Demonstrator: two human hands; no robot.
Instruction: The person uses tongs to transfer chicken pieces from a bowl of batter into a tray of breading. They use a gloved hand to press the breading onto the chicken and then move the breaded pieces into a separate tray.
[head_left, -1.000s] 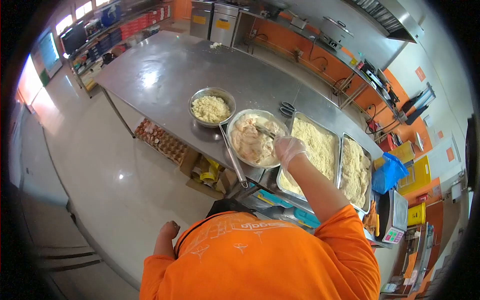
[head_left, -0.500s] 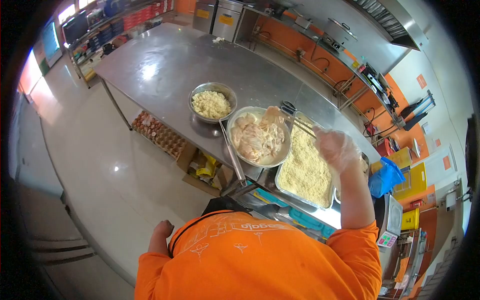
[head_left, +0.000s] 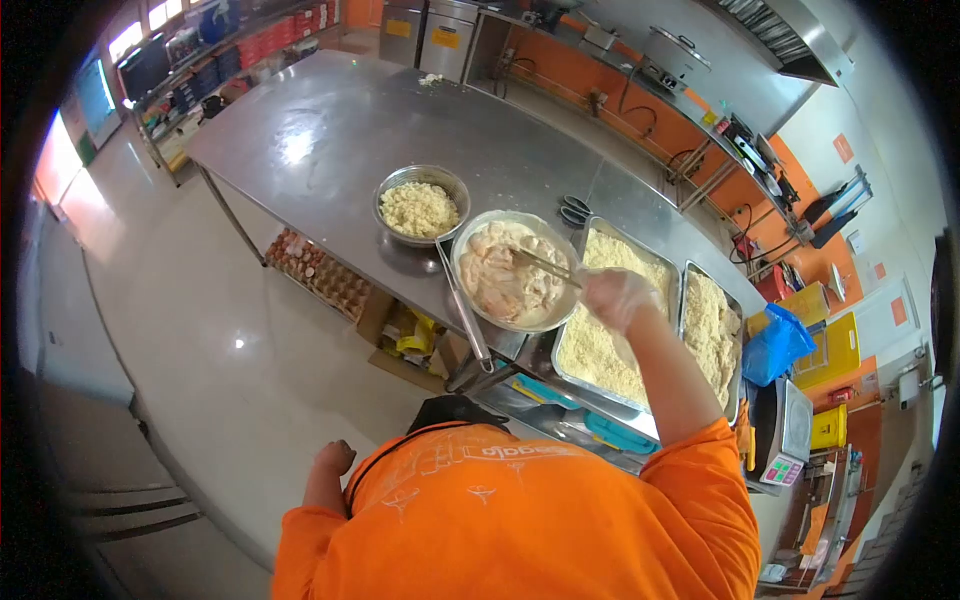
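My right hand [head_left: 622, 298], in a clear plastic glove, is closed around metal tongs [head_left: 546, 263]. The tongs' tips reach into a round metal bowl [head_left: 458, 290] of raw chicken pieces [head_left: 492, 275] in pale, creamy batter. Under and beside that hand lies a tray of yellowish crumbs [head_left: 595, 352]. My left hand [head_left: 336, 457] hangs low at my side, away from the table, its fingers curled with nothing visible in them. A smaller metal bowl of crumbs [head_left: 420, 210] stands left of the chicken bowl. Between the bowls rests a long-handled utensil [head_left: 466, 315], its handle over the table edge.
Another crumb-filled tray [head_left: 708, 335] sits at the right, near a blue bag [head_left: 777, 345] and a digital scale [head_left: 790, 435]. Black-handled scissors [head_left: 575, 210] lie behind the bowl on the steel table [head_left: 310, 150]. Egg trays [head_left: 315, 275] are on the shelf below.
My right hand has moved left and lower, bringing the tongs into the bowl. The chicken piece held up at the bowl's right rim is now down among the others. More of the right-hand tray shows.
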